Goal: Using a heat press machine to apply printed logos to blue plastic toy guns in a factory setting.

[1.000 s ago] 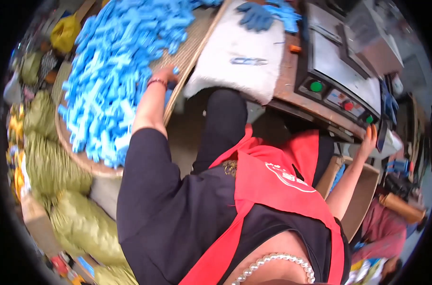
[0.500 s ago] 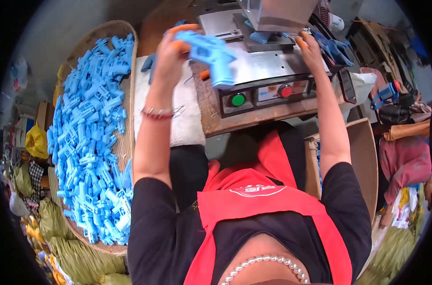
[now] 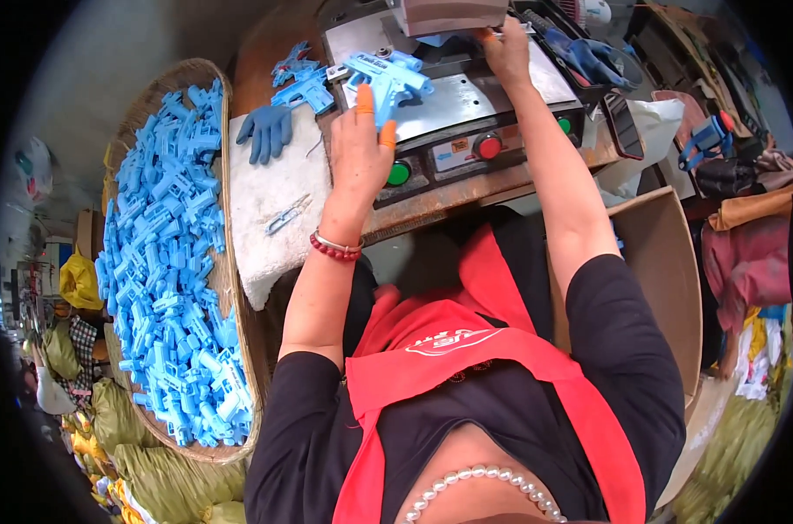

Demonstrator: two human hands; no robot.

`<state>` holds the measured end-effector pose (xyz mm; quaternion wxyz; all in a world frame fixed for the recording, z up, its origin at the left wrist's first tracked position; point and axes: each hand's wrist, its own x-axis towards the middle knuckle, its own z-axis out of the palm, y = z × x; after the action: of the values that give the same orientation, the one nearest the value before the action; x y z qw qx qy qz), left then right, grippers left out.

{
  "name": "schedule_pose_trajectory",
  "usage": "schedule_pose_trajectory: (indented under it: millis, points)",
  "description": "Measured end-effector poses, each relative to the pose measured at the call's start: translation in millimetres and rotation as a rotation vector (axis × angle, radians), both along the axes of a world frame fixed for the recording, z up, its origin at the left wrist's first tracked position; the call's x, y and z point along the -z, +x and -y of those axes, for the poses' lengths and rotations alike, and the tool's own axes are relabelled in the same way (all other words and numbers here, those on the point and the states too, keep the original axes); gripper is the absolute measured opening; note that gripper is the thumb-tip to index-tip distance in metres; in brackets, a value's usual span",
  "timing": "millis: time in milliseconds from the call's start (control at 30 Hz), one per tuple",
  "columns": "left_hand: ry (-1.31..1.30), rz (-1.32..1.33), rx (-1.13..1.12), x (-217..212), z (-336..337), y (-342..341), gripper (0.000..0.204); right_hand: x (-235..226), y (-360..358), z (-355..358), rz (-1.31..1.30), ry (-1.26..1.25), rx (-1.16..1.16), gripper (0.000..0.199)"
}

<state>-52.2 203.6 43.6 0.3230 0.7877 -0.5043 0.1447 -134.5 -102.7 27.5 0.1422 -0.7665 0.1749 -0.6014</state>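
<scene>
My left hand (image 3: 360,162), with orange covers on its finger and thumb, holds a light blue toy gun (image 3: 386,80) in front of the machine (image 3: 457,105). Dark lettering shows on the gun's upper side. My right hand (image 3: 508,54) reaches to the machine's far right, beside the clear guard (image 3: 453,17); its fingertips are partly hidden. Beneath the guard a bit of blue shows, its shape mostly covered. Two more toy guns (image 3: 302,89) lie on the wooden table, left of the machine.
A long wicker basket (image 3: 232,288) heaped with blue toy guns stands at my left. A blue glove (image 3: 265,133) and small metal tools (image 3: 286,216) lie on a white cloth (image 3: 270,179). To the right are a phone (image 3: 621,125), a cardboard box (image 3: 662,262) and a dark tray holding blue things.
My left hand has brought the toy gun lower over the machine's left part, uncovering the guns on the table. My right hand stays at the machine's right side. The whole view has shifted.
</scene>
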Motion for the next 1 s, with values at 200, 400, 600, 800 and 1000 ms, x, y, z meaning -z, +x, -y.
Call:
schedule_pose_trajectory:
  millis: [200,400,600,800,1000]
  points:
    - [-0.263,0.077,0.124,-19,20,-7,0.054,-75,-210,-113,-0.075,0.137,0.214,0.029]
    - [0.011,0.192,0.039,-27,105,17,0.037,-40,-302,-156,-0.129,0.461,0.199,0.029]
    - [0.170,0.187,0.018,-26,125,16,0.037,23,-236,-80,-0.146,0.481,0.062,0.038]
    - [-0.035,0.130,0.229,-20,57,15,0.061,52,-201,-39,-0.199,0.598,0.083,0.061]
    - [0.057,0.316,0.270,20,-37,19,0.067,63,-174,-45,-0.334,0.629,0.005,0.065]
